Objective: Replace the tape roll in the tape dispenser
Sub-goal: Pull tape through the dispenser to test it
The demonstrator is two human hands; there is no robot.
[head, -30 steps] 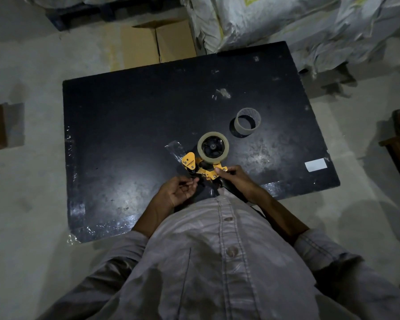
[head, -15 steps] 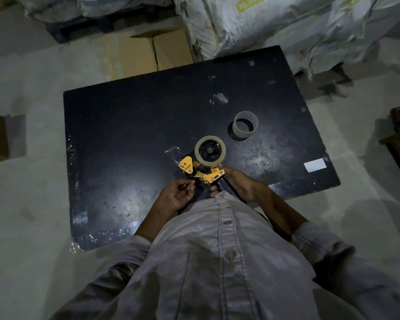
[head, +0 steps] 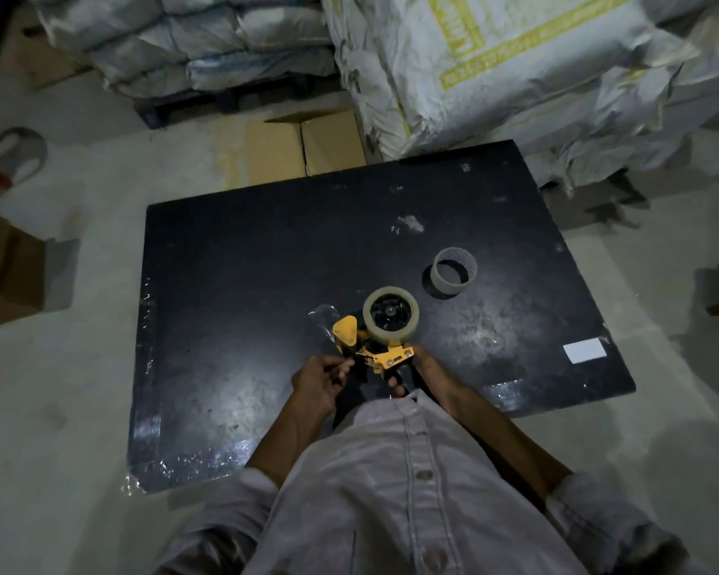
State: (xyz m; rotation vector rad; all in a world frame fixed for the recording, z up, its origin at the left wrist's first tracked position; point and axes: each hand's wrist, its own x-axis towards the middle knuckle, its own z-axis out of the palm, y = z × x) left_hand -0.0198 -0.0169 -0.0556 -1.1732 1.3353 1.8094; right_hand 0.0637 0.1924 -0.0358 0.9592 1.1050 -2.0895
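Note:
A yellow tape dispenser [head: 374, 350] is held over the near edge of the black table [head: 245, 309]. A roll of clear tape [head: 390, 313] sits on its black hub. My right hand [head: 426, 373] is closed around the dispenser's handle from the right. My left hand [head: 322, 379] is curled at the dispenser's front end, its fingertips pinched together near the blade; what they pinch is too small to tell. An empty cardboard tape core [head: 453, 271] stands on the table behind and to the right of the dispenser.
A crumpled scrap of clear tape [head: 324, 316] lies left of the dispenser. A white label [head: 585, 349] sits near the table's right edge. Cardboard boxes [head: 304, 147] and stacked white sacks [head: 515, 68] stand behind the table. Another box [head: 5, 267] is on the floor at left.
The view has tilted up, showing more of the sacks. Both hands stay on the dispenser, which has turned a little; the left fingers remain pinched at its front.

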